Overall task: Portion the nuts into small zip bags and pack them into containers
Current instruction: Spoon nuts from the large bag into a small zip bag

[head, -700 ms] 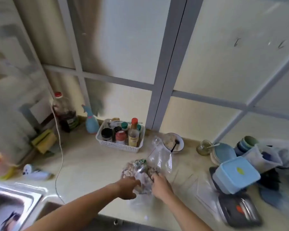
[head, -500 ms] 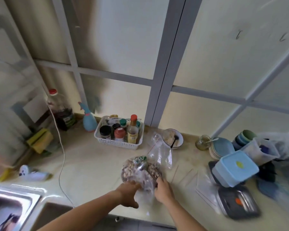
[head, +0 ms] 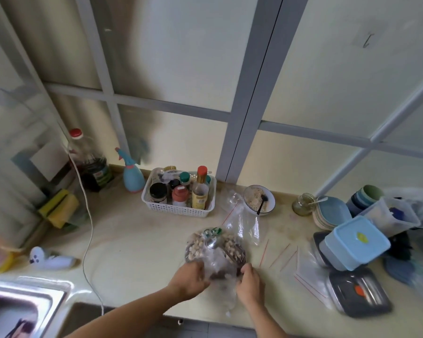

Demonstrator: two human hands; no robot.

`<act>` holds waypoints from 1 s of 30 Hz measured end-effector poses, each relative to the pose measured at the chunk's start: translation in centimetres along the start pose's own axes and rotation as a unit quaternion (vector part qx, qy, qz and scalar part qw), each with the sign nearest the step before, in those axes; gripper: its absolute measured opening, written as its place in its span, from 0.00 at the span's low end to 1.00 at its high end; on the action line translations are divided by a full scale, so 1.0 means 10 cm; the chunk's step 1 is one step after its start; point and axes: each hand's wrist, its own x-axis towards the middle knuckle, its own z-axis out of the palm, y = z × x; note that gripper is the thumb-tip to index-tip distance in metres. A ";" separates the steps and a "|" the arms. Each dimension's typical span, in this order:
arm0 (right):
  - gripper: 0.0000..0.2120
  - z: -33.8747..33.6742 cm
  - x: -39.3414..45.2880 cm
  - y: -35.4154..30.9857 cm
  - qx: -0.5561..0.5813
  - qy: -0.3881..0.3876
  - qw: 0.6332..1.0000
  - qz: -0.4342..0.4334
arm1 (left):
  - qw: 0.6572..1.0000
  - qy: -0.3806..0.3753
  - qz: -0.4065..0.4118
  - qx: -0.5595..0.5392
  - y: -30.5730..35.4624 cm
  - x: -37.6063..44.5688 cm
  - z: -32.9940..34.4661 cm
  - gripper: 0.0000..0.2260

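A large clear plastic bag of mixed nuts (head: pixel 215 250) lies on the cream counter, with a metal spoon visible inside it. My left hand (head: pixel 189 279) grips the bag's near left edge and my right hand (head: pixel 250 281) grips its near right edge. Several small zip bags with red seal lines (head: pixel 282 256) lie flat to the right of the nuts. Another clear bag (head: pixel 242 220) stands crumpled behind them. A light blue lidded container (head: pixel 357 241) sits tilted on a grey lidded container (head: pixel 359 290) at the right.
A white basket of bottles and jars (head: pixel 178 208) stands at the back. A bowl with a black spoon (head: pixel 259 200) sits next to it. Stacked plates and cups (head: pixel 332 213) crowd the right. A steel sink (head: pixel 17 306) and a white cable (head: pixel 89 228) are at the left.
The view has shifted, so the counter sits lower in frame. Both hands keep hold of the nut bag's near edges and have drawn slightly towards me.
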 end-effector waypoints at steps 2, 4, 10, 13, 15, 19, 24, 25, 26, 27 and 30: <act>0.12 -0.04 -0.01 -0.03 -0.033 -0.034 0.999 0.009 | 0.996 0.018 -0.057 -0.059 -0.01 0.04 -0.13 0.17; 0.13 -0.04 -0.03 -0.03 -0.001 -0.053 0.999 0.012 | 0.991 0.034 -0.101 -0.083 0.00 0.10 -0.25 0.17; 0.05 -0.36 -0.17 -0.17 0.132 0.069 0.986 0.071 | 0.977 0.157 -0.127 0.066 0.01 0.17 -0.32 0.14; 0.11 -0.58 -0.26 -0.37 0.283 0.070 0.953 0.086 | 0.918 0.182 0.058 0.348 -0.07 0.22 -0.26 0.32; 0.18 -0.66 -0.29 -0.56 0.423 -0.024 0.900 0.104 | 0.840 0.142 0.237 0.468 -0.06 0.27 -0.21 0.34; 0.19 -0.52 -0.39 -0.78 0.510 -0.160 0.831 0.156 | 0.711 0.017 0.408 0.573 0.03 0.43 -0.33 0.10; 0.22 -0.33 -0.51 -0.72 0.515 -0.271 0.807 0.099 | 0.721 -0.055 0.333 0.605 -0.09 0.48 -0.54 0.08; 0.21 -0.34 -0.52 -0.76 0.499 -0.271 0.820 0.077 | 0.740 -0.032 0.305 0.598 -0.09 0.46 -0.57 0.10; 0.20 -0.36 -0.52 -0.81 0.487 -0.261 0.831 0.061 | 0.764 -0.004 0.273 0.585 -0.08 0.45 -0.59 0.13; 0.19 -0.37 -0.52 -0.87 0.481 -0.250 0.839 0.049 | 0.785 0.021 0.231 0.574 -0.06 0.46 -0.61 0.15; 0.16 -0.45 -0.49 -1.04 0.488 -0.175 0.854 0.036 | 0.842 0.059 0.119 0.523 0.07 0.43 -0.66 0.21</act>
